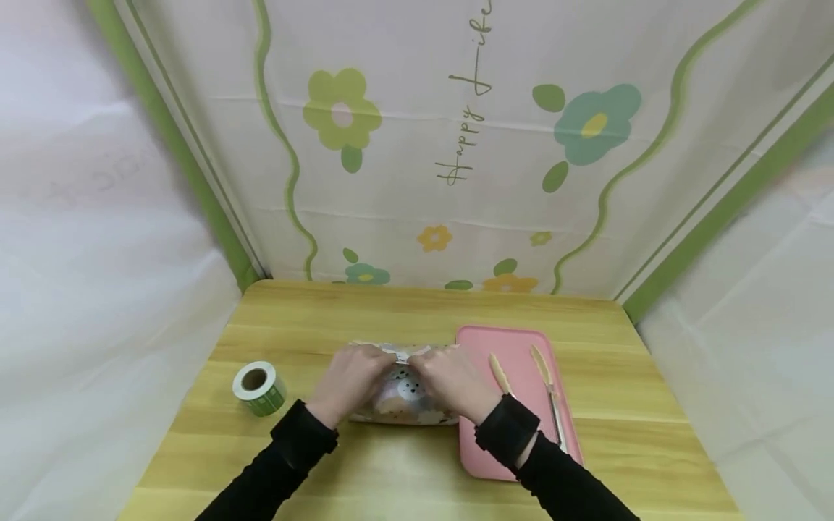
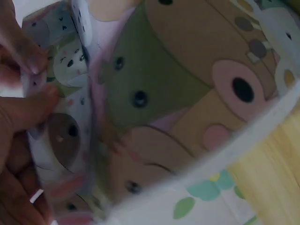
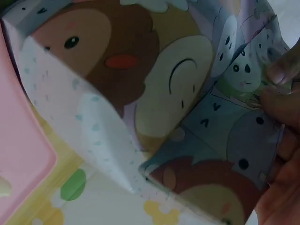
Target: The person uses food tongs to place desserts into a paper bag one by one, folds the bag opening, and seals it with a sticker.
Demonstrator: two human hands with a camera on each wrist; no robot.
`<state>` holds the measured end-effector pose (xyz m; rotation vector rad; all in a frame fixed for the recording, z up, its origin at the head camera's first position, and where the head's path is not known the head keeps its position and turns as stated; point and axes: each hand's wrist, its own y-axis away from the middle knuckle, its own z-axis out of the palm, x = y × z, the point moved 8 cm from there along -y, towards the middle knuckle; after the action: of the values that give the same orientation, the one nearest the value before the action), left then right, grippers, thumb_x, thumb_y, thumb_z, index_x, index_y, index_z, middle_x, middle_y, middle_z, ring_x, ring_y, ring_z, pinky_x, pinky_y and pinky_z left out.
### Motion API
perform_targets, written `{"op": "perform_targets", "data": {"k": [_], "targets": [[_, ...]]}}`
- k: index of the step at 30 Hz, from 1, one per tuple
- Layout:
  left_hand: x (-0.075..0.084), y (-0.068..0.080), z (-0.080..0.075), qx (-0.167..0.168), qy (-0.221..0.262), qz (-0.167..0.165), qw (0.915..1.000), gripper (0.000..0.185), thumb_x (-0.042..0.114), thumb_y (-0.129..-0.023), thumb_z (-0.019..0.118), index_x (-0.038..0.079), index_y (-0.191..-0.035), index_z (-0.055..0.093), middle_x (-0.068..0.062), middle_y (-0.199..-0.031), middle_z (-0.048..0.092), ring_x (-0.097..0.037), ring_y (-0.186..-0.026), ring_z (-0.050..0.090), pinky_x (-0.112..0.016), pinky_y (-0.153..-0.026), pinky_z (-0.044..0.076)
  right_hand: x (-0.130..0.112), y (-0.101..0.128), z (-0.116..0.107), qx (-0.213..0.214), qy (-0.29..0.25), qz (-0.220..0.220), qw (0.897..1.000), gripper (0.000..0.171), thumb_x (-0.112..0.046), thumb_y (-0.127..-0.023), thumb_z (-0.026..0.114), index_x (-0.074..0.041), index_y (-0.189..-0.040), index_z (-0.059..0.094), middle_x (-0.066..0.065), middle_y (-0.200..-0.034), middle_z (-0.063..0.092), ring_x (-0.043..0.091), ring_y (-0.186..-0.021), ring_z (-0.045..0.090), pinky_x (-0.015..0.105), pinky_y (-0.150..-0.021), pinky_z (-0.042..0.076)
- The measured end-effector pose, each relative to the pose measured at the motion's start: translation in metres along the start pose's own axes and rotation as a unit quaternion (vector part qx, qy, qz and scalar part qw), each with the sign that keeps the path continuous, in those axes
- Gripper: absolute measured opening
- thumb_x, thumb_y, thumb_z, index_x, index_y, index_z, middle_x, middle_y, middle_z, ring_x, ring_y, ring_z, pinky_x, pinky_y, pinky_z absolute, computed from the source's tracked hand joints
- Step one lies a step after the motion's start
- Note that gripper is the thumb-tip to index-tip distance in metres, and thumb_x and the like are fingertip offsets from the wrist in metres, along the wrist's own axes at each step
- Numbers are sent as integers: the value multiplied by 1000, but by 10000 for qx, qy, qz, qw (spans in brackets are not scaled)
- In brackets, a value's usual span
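A light wooden table [image 1: 417, 463] stands in a corner hung with a flower-printed cloth backdrop [image 1: 456, 145] that carries the words "Happy life". In the head view, a box wrapped in cartoon-print paper [image 1: 404, 394] lies at the middle of the table, its right end touching or just overlapping the left edge of a pink cutting board [image 1: 515, 449]. The left hand [image 1: 348, 380] and right hand [image 1: 456, 380], both in black sleeves, meet on top of the box, fingers curled and pinching the paper flaps together along its upper edge. A roll of green stickers [image 1: 259, 388] sits well to the left of the box. Two wooden-handled knives [image 1: 544, 391] lie on the board, near the right wrist.

The left wrist view shows what the head view cannot: the paper's bear faces close up, and the left hand's fingertips [image 2: 28, 61] pressing a folded flap [image 2: 61, 93] against the box's end.

The right wrist view shows the right hand's fingertips [image 3: 281, 75] gripping the opposite fold, a white-backed paper edge [image 3: 79, 122] hanging loose, and the board's rounded corner at the left.
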<state>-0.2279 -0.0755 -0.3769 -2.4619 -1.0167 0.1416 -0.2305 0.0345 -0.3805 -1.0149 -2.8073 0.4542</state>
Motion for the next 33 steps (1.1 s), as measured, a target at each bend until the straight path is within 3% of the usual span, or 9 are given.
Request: {"op": "perform_targets", "data": {"k": [3,6,9,12,18,23,27,30,33], "targets": [[-4,2,2,229,200,-109,9995,16,12,-76,69,23,-86,72,11,-75,64,-6,-60,56,-20,-42,36,6,11,1,-81,-32,-56,9999,16,-5,-80,56,-18,-83,65,-9,-66,57,4,-52,45,22,-44,36],[-12,6,-1,561,350,-25,9978,9,20,-78,69,24,-84,72,11,-75,65,-2,-54,54,-17,-37,27,21,30,-4,-61,-96,40,9999,20,-3,-78,58,-18,-87,67,-9,-72,61,5,-57,51,23,-48,41],[-18,10,-4,803,389,137,9959,7,24,-79,68,23,-84,73,10,-75,66,-2,-57,57,-18,-39,34,33,46,-13,105,-233,59,9997,21,-1,-78,59,-16,-89,68,-8,-77,64,6,-63,57,24,-51,45],[-24,16,-8,951,431,209,9943,10,23,-78,69,21,-87,73,9,-78,66,-5,-66,61,-22,-49,46,35,53,-18,209,-350,-133,9991,20,-1,-80,56,-14,-89,68,-7,-78,65,7,-66,59,23,-54,46],[-42,36,-22,1283,305,118,9912,10,17,-73,72,18,-83,73,5,-78,67,-10,-68,62,-29,-56,49,32,51,-18,277,-356,-229,9987,18,-2,-80,57,-15,-88,68,-8,-77,64,6,-65,59,21,-50,45],[-44,33,-22,917,160,58,9956,10,17,-76,70,15,-85,73,4,-77,67,-10,-68,61,-36,-75,48,30,44,-22,374,-15,144,9992,10,-8,-80,59,-15,-72,62,-8,-60,53,6,-51,48,23,-45,40],[-29,21,-23,629,82,16,9980,10,14,-72,73,14,-82,72,4,-75,66,-10,-67,60,-40,-86,42,11,28,-20,471,334,217,9981,8,-16,-79,62,-15,-72,59,-7,-58,48,8,-50,44,25,-45,39],[-9,8,-15,298,31,270,9992,12,11,-73,72,14,-84,70,4,-76,65,-12,-70,59,-36,-79,44,-5,15,-15,575,285,73,9979,4,-11,-77,63,-14,-77,60,-5,-62,54,9,-53,48,26,-47,41],[2,1,-7,146,93,365,9992,14,10,-73,71,16,-86,70,5,-76,65,-11,-71,59,-30,-68,48,-13,9,-12,680,203,55,9975,11,-5,-73,61,-14,-77,61,-6,-62,55,7,-51,47,25,-46,40]]}}
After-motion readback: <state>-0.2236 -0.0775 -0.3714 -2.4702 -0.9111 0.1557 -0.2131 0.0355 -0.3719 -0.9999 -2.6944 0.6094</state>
